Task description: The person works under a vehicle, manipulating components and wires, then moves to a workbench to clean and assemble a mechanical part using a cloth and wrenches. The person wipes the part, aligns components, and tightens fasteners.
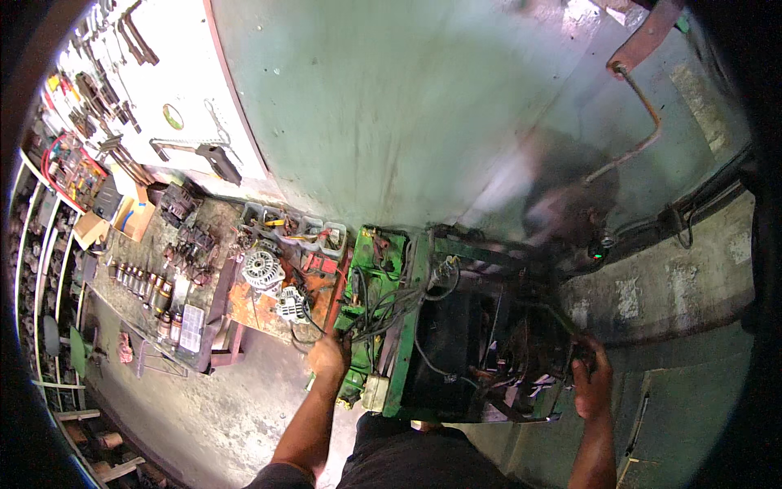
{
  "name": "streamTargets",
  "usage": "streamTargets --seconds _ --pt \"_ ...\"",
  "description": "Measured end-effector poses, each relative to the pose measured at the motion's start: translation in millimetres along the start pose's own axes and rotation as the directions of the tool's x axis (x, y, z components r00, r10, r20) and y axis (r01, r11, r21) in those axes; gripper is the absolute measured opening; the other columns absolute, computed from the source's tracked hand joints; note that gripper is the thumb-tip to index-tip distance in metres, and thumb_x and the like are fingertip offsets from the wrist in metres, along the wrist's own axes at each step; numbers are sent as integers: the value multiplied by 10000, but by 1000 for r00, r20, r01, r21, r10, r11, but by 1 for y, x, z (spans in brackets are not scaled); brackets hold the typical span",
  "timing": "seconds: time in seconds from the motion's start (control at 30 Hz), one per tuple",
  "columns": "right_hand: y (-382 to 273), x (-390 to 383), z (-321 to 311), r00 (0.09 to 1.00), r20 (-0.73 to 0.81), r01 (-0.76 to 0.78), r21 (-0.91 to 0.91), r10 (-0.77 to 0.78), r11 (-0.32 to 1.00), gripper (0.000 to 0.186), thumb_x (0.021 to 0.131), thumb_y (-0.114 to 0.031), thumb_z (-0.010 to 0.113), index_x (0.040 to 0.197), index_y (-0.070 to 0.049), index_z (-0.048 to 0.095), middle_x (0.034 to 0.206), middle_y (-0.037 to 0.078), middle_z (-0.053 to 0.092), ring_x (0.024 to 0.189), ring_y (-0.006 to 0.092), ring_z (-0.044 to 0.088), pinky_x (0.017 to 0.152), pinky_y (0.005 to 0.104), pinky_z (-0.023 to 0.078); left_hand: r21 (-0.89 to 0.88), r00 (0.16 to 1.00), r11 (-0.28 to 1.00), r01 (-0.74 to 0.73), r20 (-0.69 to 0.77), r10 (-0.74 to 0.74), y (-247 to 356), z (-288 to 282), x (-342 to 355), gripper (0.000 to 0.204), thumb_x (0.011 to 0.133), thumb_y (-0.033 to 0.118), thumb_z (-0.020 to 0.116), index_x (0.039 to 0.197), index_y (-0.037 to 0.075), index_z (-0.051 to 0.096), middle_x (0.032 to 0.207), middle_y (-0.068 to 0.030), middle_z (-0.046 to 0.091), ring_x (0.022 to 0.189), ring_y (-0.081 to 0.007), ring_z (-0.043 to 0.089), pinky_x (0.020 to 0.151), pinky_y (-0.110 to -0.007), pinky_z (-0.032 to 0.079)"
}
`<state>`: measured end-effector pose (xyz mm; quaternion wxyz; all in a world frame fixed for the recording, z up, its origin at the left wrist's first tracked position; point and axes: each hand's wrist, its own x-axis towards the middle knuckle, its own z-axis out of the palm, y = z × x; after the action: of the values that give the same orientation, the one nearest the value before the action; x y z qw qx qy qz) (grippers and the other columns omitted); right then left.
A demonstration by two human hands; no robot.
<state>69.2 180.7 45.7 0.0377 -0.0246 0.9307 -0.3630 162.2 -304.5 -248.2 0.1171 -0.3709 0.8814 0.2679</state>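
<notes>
My left hand (329,355) is closed at the front left of a green metal assembly (366,257), beside a tangle of dark cables (375,322); what its fingers hold is hidden. My right hand (593,383) grips the right side of a dark metal frame (562,326) with green edges. Inside that frame are a black panel (440,342) and assorted loose-looking metal pieces (505,379). A cream box (375,394) hangs low on the green assembly. Left of it, two silver alternators (262,270) sit on an orange bench top (244,303).
A cluttered workbench (130,297) with sockets, parts and plastic bins stands left. Above it hangs a tool board (179,81); metal racks (45,285) line the far left. A large green wall panel (375,106) rises ahead, with a bent rod (652,114). Concrete floor (195,407) shows below.
</notes>
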Motion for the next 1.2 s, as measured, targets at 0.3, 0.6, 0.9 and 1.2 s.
streamTargets --seconds 0.3,0.6,0.9,1.2 --pt "9 -1 3 999 -10 41 38 -41 998 516 1060 -259 719 1500 -10 617 1398 201 714 1312 362 676 1168 483 492 225 924 937 -266 -216 314 6 17 30 500 974 406 789 1283 13 782 1370 -245 748 1195 -450 762 1015 -536 622" --pt "11 3 2 993 19 116 38 -117 993 520 1075 -189 720 1543 -11 581 1424 173 693 1345 307 649 1185 458 477 55 825 824 -564 79 559 101 37 54 276 1043 305 664 1190 121 809 1261 -229 778 1111 -400 784 934 -537 632" --pt "-3 -3 1 999 33 25 91 -28 996 525 1067 -244 746 1531 -51 594 1380 188 724 1250 353 703 1105 477 530 244 693 652 -717 160 702 118 42 81 573 952 343 695 1477 114 679 1244 -230 767 1152 -430 777 997 -523 631" --pt "-10 -3 0 995 -11 97 -198 -101 975 540 1051 -264 767 1516 -44 600 1394 271 713 1273 472 710 1111 522 546 -256 485 741 -621 617 620 109 -53 58 512 940 417 759 1156 -45 808 1012 -272 811 953 -465 794 855 -505 632"
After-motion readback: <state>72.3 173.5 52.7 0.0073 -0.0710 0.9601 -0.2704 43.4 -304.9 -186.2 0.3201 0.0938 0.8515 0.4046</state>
